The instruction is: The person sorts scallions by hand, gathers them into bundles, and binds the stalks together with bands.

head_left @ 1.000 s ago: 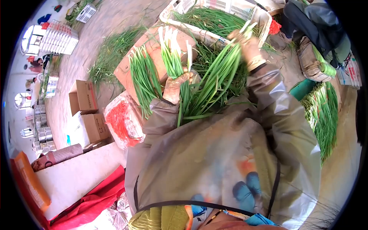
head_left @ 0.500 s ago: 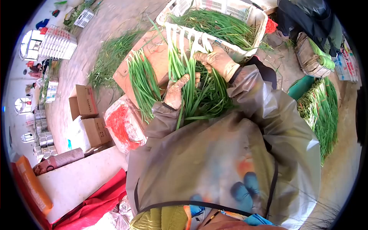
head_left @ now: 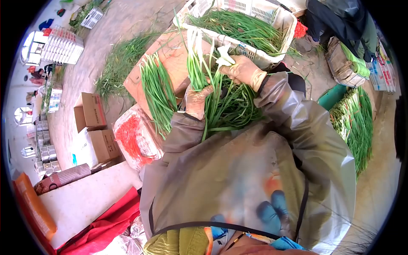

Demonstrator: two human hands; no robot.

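My left hand (head_left: 196,101), in a tan glove, is closed around a bunch of green chives (head_left: 195,70), white stem ends pointing away from me. To its right, my gloved right hand (head_left: 244,71) pinches a few chive stalks near their pale ends (head_left: 224,57). Their leaves trail down into a loose heap of chives (head_left: 233,104) below both hands. Left of my left hand, another bunch of chives (head_left: 157,83) lies on a reddish-brown board (head_left: 174,46). The fingertips of my right hand are partly hidden behind the stalks.
A white plastic crate (head_left: 290,32) with chives stands beyond my hands. Red ties (head_left: 131,136) lie on a wrapped block at left, near cardboard boxes (head_left: 91,112). Bundled chives (head_left: 357,127) are at right. Another person's dark clothing (head_left: 335,21) shows at upper right.
My right hand has drawn the spread pale stalk ends closer together and shifted slightly right. My left hand has turned a little, still gripping its bunch.
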